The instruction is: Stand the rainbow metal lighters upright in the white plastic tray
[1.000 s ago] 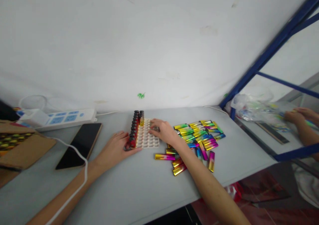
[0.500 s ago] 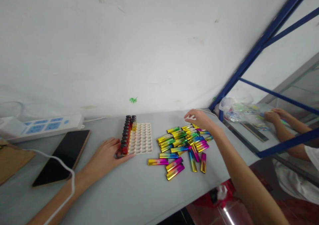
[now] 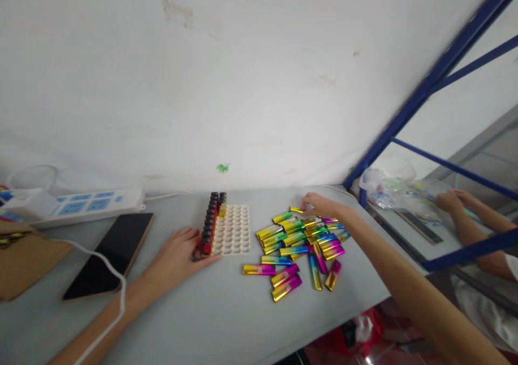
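A white tray point(image 3: 238, 230) with round holes stands on the grey table. Along its left side runs a row of red lighters point(image 3: 209, 222) with black tops, and a yellow one point(image 3: 222, 209) stands at the back of the second row. My left hand point(image 3: 182, 252) is closed around the front end of the red row, at the tray's near left corner. Right of the tray lies a pile of shiny gold, green, blue and pink sleeves point(image 3: 294, 239). My right hand point(image 3: 318, 205) is at the pile's back edge, its fingers closed on a gold sleeve point(image 3: 297, 209).
A dark phone point(image 3: 111, 254), a white power strip point(image 3: 97, 200) and brown cardboard point(image 3: 32, 257) lie at the left. A white cable crosses my left forearm. Blue rack bars point(image 3: 399, 114) rise at the right, with another person's hands point(image 3: 455, 200) and plastic bags beyond.
My right hand has come down onto the back of the pile, and its fingers have closed on a sleeve. My left hand still holds the row's front end. The view has shifted slightly.
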